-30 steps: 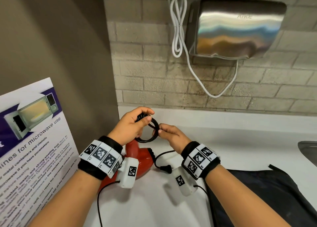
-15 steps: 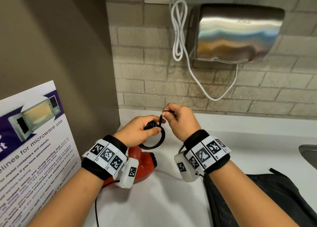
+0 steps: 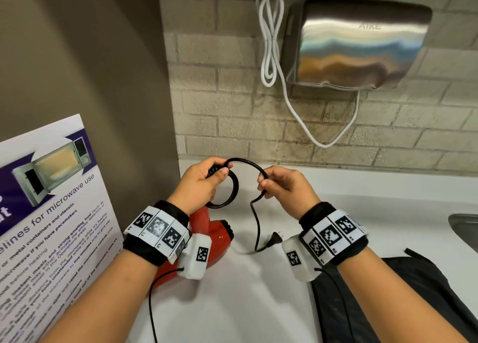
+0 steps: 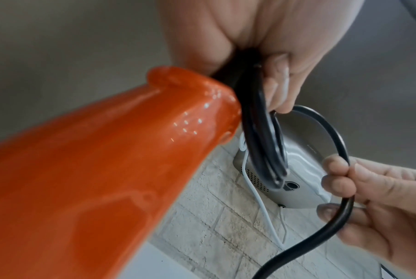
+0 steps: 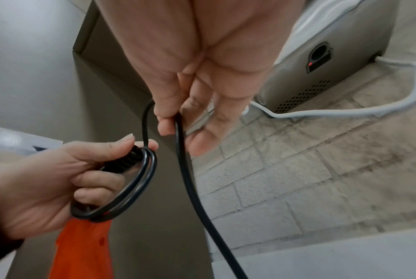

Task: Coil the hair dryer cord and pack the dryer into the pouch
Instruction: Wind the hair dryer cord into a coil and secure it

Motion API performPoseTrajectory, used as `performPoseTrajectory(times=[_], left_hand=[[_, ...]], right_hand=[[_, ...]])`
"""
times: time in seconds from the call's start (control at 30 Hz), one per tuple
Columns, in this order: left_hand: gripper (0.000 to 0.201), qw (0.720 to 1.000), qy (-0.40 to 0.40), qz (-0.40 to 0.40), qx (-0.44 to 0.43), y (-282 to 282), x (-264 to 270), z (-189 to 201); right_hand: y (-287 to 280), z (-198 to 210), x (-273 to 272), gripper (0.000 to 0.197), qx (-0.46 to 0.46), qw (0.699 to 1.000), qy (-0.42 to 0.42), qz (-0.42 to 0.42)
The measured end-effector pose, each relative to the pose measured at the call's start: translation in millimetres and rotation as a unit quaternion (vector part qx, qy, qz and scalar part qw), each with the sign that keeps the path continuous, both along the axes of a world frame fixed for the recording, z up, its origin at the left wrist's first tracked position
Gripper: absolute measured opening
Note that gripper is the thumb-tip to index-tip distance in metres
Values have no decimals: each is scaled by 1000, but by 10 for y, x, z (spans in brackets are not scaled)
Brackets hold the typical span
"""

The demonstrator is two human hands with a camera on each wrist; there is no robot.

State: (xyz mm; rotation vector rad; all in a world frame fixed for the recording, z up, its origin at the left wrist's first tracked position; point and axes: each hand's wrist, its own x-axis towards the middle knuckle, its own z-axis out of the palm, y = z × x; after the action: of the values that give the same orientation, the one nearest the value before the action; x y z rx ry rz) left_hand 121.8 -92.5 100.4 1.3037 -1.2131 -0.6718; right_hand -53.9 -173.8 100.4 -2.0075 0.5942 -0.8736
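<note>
Near the worktop's (image 3: 232,304) back-left corner, the left hand (image 3: 199,184) grips the coiled loops of the black cord (image 3: 254,214) at the end of the red dryer (image 3: 219,241). The right hand (image 3: 284,187) pinches the cord's loose run – its plug (image 3: 274,240) dangles just above the worktop. The dark pouch (image 3: 413,304) lies at the front-right edge.

Shared pantry: hand dryer (image 3: 362,45), microwave poster (image 3: 51,200).
</note>
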Motion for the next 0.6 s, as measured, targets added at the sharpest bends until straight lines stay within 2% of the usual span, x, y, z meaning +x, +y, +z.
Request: performPoseTrajectory(times=[0.1, 0.17, 0.2, 0.27, 0.33, 0.4, 0.47, 0.6], left_hand=[[24, 1000, 4, -4, -6, 1, -8, -2], [25, 1000, 5, -2, -10, 1, -8, -7], [24, 1000, 6, -1, -12, 1, -10, -7], [22, 1000, 7, -1, -12, 7, -17, -6], [21, 1000, 3, -3, -9, 10, -32, -4], [19, 1000, -5, -7, -7, 17, -53, 1], [19, 1000, -16, -9, -5, 15, -68, -2], [21, 1000, -19, -6, -1, 13, -87, -22]], right_hand=[[-13, -74, -19, 26, 72, 995, -72, 11], [-42, -186, -43, 24, 89, 995, -50, 18], [-82, -281, -58, 26, 86, 996, -1, 15], [-177, -520, -71, 41, 63, 985, 160, -5], [-267, -786, -63, 51, 17, 951, 306, -33], [-310, -1003, -53, 48, -24, 911, 410, -42], [-342, -1153, -57, 44, -51, 865, 498, -34], [-407, -1269, -45, 36, -89, 796, 598, -32]])
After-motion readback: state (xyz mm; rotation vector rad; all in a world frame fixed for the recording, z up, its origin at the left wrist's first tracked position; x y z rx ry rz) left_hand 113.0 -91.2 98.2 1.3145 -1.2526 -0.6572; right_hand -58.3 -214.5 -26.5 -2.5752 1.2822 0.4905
